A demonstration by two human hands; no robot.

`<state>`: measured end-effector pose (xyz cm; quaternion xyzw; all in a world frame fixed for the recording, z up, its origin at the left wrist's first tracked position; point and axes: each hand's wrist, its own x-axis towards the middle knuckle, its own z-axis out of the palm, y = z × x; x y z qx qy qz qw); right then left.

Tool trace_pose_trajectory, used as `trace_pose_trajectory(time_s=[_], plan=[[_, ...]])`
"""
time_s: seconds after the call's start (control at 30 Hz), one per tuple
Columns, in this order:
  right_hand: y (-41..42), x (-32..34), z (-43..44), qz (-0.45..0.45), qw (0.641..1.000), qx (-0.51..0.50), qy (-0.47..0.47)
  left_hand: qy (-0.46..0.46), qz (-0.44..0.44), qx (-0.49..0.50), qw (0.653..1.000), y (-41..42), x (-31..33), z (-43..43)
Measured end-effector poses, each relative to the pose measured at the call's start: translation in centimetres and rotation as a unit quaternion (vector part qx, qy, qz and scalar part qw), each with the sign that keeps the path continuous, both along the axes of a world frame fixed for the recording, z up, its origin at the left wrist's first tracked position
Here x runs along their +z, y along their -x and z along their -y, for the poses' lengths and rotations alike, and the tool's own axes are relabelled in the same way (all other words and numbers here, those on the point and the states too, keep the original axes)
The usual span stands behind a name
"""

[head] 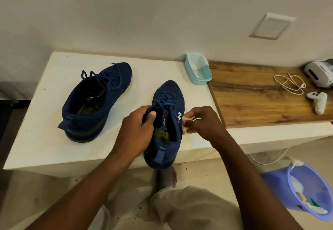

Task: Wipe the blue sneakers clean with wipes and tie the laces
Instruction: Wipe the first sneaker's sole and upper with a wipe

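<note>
- Gripping the near sneaker (168, 101) by its collar at the table (45, 139) edge, your left hand (137, 130) steadies it.
- Your right hand (205, 121) pinches a wipe (186, 121) against its side.
- Wiping seems underway; lace-tying likely remains.

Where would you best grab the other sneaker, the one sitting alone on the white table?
By the heel collar of the lone sneaker, coming from the near side. Its heel and pull tab point toward the person and the mouth gapes upward, so the collar rim is probably easy to pinch, inside and out.
</note>
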<state>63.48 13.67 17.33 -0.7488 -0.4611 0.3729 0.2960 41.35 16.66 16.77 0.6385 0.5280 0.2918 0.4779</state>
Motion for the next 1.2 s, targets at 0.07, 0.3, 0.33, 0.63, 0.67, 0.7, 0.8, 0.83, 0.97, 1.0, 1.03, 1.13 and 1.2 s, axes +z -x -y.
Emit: trace_pose_trajectory(time_s=[0.07,0.3,0.33,0.63,0.67,0.7,0.8,0.83,0.97,1.0,1.03,1.13,1.2], plan=[[-0.2,0.8,1.0,-0.095,0.993,0.046,0.050,0.000,0.002,-0.001,1.000,0.1,0.0,-0.2],[1.4,-0.3,-0.2,0.017,0.994,-0.066,-0.087,-0.008,-0.006,-0.025,1.000,-0.2,-0.3,-0.1],[1.8,0.2,-0.2,0.015,0.995,-0.032,-0.092,-0.006,-0.001,-0.025,1.000,-0.2,-0.4,0.0],[0.8,0.9,-0.5,0.165,0.985,0.039,-0.043,0.038,0.047,-0.017,0.998,-0.3,-0.2,0.0],[0.9,0.7,-0.5,0.152,0.987,0.032,-0.047,0.041,0.051,-0.015,0.998,-0.2,-0.2,0.0],[0.9,0.5,-0.6,0.126,0.990,0.037,-0.045,0.045,0.059,-0.013,0.997,-0.2,-0.2,0.0],[0.7,0.1,-0.4,0.047,0.997,0.037,-0.044,0.076,0.100,0.004,0.992,-0.5,-0.2,-0.1],[0.6,-0.1,-0.4,0.023,0.998,0.017,-0.057,0.084,0.113,0.010,0.990,-0.7,-0.2,-0.2],[-0.2,-1.0,-0.7,0.045,0.991,-0.069,-0.107,0.094,0.130,0.014,0.987,-2.5,0.2,0.0],[-0.4,-1.1,-0.8,0.048,0.989,-0.079,-0.112,0.095,0.130,0.011,0.987,-2.9,0.2,0.0],[-0.7,-1.1,-0.9,0.041,0.989,-0.088,-0.115,0.096,0.128,0.010,0.987,-3.2,0.3,0.0],[-1.4,-1.2,-0.6,0.011,0.985,-0.112,-0.131,0.096,0.116,0.008,0.988,-3.7,0.8,-0.2],[-1.9,-1.1,-0.5,-0.011,0.977,-0.146,-0.156,0.041,0.063,0.002,0.997,-3.9,1.7,-0.1]])
